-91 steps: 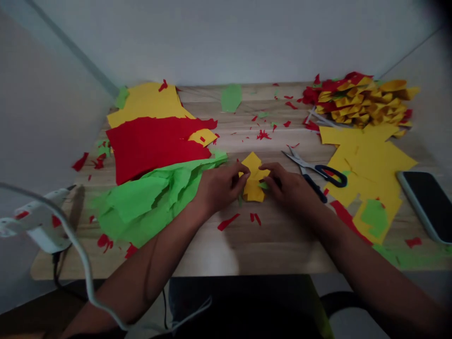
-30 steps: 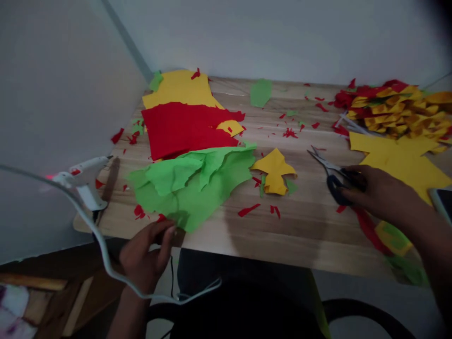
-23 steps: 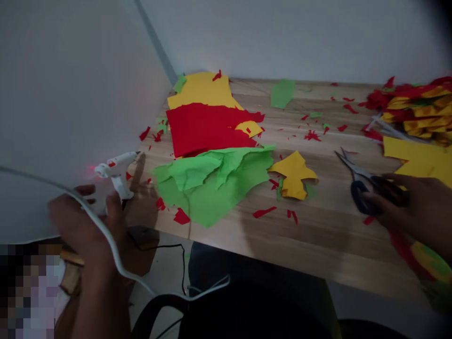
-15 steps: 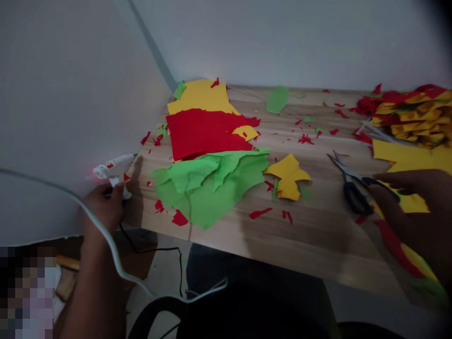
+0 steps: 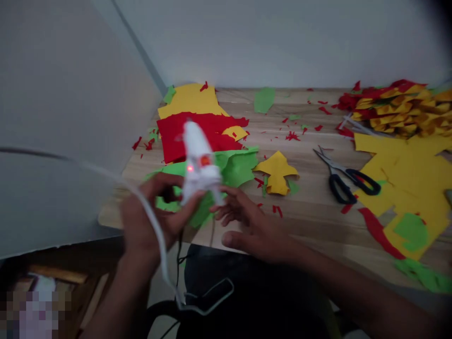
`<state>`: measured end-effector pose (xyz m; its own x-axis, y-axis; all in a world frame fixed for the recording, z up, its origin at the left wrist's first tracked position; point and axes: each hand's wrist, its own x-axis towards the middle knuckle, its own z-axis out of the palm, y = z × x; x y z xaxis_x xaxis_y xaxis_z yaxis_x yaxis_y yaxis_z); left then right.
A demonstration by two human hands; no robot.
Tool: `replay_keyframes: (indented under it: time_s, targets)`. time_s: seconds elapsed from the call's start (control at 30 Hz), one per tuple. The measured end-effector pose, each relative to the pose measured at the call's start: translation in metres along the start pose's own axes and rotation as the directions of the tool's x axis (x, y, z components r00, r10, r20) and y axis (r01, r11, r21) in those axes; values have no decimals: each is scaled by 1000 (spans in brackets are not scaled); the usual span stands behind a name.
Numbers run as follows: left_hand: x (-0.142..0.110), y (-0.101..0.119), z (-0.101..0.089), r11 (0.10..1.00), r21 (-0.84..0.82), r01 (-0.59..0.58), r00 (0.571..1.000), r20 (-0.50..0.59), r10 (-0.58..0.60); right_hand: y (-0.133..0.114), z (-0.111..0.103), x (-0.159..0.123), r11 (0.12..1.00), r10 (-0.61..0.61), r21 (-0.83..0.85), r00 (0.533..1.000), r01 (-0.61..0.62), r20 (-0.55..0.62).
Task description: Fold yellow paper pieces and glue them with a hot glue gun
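Observation:
My left hand (image 5: 150, 219) is wrapped round a white glue gun (image 5: 197, 148), lifted over the near left of the table, its nozzle pointing away from me. A small red light glows on its side. My right hand (image 5: 252, 223) is beside its trailing end, fingers bent and apart; the fingertips seem to brush the gun, though blur hides whether they touch. Below and behind the gun lie a crumpled green sheet (image 5: 240, 169), a red sheet (image 5: 169, 134) and a yellow sheet (image 5: 192, 99). A folded yellow paper piece (image 5: 277, 172) lies to their right.
Black-handled scissors (image 5: 341, 176) lie partly open on the wooden table (image 5: 300, 226). Cut yellow paper (image 5: 406, 160) and a heap of red and yellow strips (image 5: 406, 110) fill the right side. A white cable (image 5: 155, 221) crosses in front of my left forearm. Walls bound the table's back and left.
My left hand has brought the glue gun from the left edge rightward and up over the paper. My right hand has left the scissors and come across to the gun.

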<state>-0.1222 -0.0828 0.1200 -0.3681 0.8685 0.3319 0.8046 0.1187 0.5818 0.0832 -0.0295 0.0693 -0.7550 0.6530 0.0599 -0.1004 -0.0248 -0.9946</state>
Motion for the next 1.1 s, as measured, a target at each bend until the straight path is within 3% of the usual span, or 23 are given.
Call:
replay_keyframes:
  time_s: [0.03,0.1,0.2,0.27,0.33,0.37,0.43,0.5,0.6,0.73,0.87,1.0,1.1]
  targets:
    - [1,16,14,993,-42,-112,992,58,114,3,5,4,996,-29,88,999,31,-24]
    - [6,39,37,959,-132,-251,951,153,270,7,3,5,997,-20,65,991,29,-133]
    - [21,51,62,947,-190,-258,943,162,289,12,-27,-13,959,-68,-282,957,-16,-283]
    - [36,52,80,925,-297,-236,942,165,293,15,-57,-31,828,-183,-559,921,-44,-343]
    - [53,55,104,861,-474,-185,941,167,294,21,-85,-46,640,-280,-735,823,-224,-495]
    - [60,57,117,810,-573,-121,944,186,272,24,-96,-52,563,-263,-743,773,-363,-577]
    - [71,64,142,675,-738,10,933,250,260,32,-111,-59,397,-244,-745,721,-536,-648]
    - [75,69,162,565,-816,125,916,313,250,38,-117,-61,311,-247,-749,711,-585,-658]
    - [70,68,175,491,-851,186,910,337,240,44,-117,-59,366,-241,-743,715,-560,-657]
    - [59,52,177,478,-859,184,929,311,202,43,-122,-59,513,-196,-684,705,-519,-682]
    - [53,46,180,466,-866,181,940,291,175,35,-131,-59,656,-127,-565,664,-501,-737]
    - [51,50,182,418,-894,159,947,258,191,33,-135,-53,717,-121,-560,717,-416,-687]
    - [48,50,183,442,-880,175,938,285,197,40,-136,-49,737,-182,-582,728,-344,-661]
